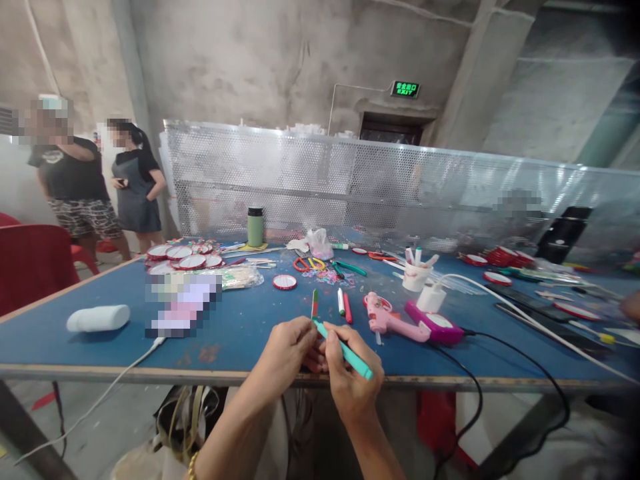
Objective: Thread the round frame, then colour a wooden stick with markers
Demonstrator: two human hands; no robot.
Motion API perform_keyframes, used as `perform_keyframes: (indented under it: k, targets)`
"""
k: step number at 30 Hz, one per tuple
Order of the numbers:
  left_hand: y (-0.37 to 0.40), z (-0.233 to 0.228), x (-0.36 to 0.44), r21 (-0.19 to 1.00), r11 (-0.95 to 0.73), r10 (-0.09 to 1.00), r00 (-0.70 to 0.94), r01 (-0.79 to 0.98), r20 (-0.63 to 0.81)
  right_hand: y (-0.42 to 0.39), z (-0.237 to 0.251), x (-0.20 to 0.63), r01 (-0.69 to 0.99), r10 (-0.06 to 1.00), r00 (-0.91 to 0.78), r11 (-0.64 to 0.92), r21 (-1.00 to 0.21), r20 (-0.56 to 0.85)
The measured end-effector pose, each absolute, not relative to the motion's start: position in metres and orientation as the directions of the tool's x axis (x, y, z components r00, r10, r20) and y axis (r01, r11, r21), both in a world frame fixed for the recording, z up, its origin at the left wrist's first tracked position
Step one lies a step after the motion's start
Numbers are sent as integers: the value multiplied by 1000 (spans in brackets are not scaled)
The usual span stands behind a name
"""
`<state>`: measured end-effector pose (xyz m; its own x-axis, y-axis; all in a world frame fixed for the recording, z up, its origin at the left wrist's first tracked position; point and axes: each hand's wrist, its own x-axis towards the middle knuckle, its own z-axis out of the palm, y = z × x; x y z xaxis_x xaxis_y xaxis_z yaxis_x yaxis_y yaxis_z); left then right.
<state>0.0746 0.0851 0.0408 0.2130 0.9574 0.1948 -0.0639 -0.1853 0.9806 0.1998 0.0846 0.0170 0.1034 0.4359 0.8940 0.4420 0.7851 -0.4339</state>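
Note:
My right hand (pixel 355 367) is closed around a turquoise marker pen (pixel 356 360), holding it like a writing tool with its tip pointing up and left. Beside it, my left hand (pixel 293 347) is closed in a pinch at the lower end of a small flat stick (pixel 315 303) coloured green and red. The marker's tip is close to the stick; whether they touch cannot be made out. Just beyond my hands lie a white marker with a green end (pixel 341 302) and a red marker (pixel 348 309). A pink glue gun (pixel 393 319) rests to the right.
A purple box (pixel 435 325) with a black cable and a white cup of pens (pixel 416 275) stand at right. Scissors (pixel 316 265), a red-rimmed disc (pixel 285 282), a green bottle (pixel 255 227) and a white cylinder (pixel 99 319) are on the blue table (pixel 240 333). Two people stand far left.

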Motion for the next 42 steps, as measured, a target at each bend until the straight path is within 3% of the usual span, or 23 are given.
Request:
perform_keyframes:
  k: [22, 42]
  targets:
    - [86, 39, 74, 982, -162, 951, 250, -93, 181, 87, 10, 203, 468, 446, 170, 748, -470, 879]
    - [87, 39, 74, 981, -181, 957, 218, -67, 192, 84, 15, 202, 405, 420, 72, 816, -411, 905]
